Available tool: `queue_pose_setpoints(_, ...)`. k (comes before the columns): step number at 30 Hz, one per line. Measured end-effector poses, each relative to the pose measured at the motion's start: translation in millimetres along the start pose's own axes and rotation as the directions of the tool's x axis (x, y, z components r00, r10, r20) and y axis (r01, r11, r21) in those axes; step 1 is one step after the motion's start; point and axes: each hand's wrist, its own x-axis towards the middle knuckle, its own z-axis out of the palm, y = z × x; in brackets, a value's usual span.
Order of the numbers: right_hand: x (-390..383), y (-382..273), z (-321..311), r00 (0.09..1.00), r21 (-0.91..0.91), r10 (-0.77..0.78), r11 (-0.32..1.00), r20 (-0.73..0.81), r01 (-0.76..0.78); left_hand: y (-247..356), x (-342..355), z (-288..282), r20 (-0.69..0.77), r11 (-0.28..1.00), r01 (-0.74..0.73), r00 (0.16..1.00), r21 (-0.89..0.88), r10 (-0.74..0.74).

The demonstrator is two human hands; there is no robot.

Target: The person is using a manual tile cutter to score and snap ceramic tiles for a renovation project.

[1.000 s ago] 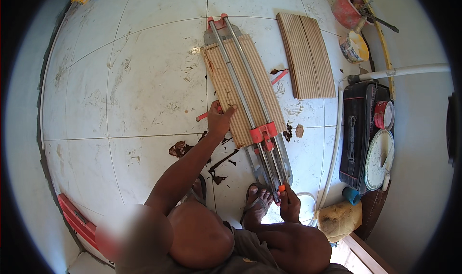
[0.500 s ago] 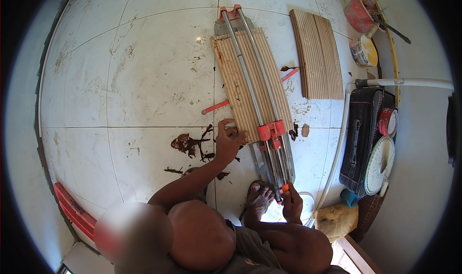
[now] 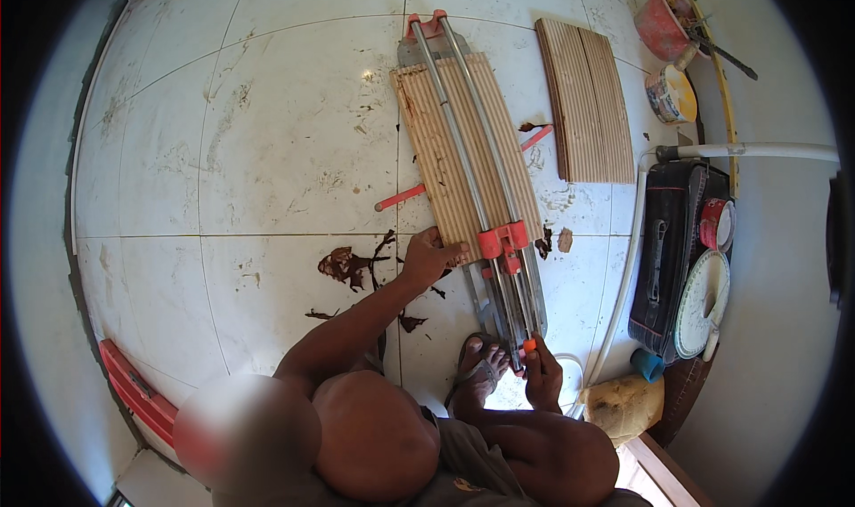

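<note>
A red-and-steel tile cutter [image 3: 502, 240] lies lengthwise on the white floor, a ribbed tan tile [image 3: 420, 115] under its twin rails. My left hand [image 3: 431, 259] grips that tile at its lower left corner, fingers curled over the edge. My right hand [image 3: 541, 375] is closed on the cutter's handle [image 3: 531, 347], the orange-tipped part near the bottom end of the cutter. Red side arms [image 3: 398, 198] stick out from either side of the cutter. Torn dark brown scraps [image 3: 338, 264] lie left of my left hand. My sandalled foot [image 3: 481, 364] is beside the cutter's lower end.
Stacked ribbed tiles [image 3: 579, 106] lie at upper right. Along the right wall are a red bucket [image 3: 659, 24], yellow tub [image 3: 672, 97], white pipe [image 3: 775, 152], black case [image 3: 659, 240], round white lid [image 3: 702, 302] and blue cup [image 3: 647, 364]. A red object [image 3: 134, 387] lies at lower left.
Since a second ago my left hand has slid down the tile's left edge to the lower corner, and its fingers have closed on it. My right hand stays on the handle.
</note>
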Motion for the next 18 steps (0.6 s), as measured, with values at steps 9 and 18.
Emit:
queue_pose_setpoints(9, -1.3, -0.9, -1.8, 1.000, 0.017, 0.011, 1.000, 0.013, -0.011, -4.5, 2.5, -2.0, -0.005, 1.000, 0.015, 1.000, 0.010, -0.015)
queue_pose_setpoints(18, -2.1, -1.1, -3.4, 0.997, -0.009, 0.074, 0.997, 0.029, -0.074, -3.8, 4.3, -5.0, 0.012, 0.998, 0.038, 0.999, 0.040, -0.039)
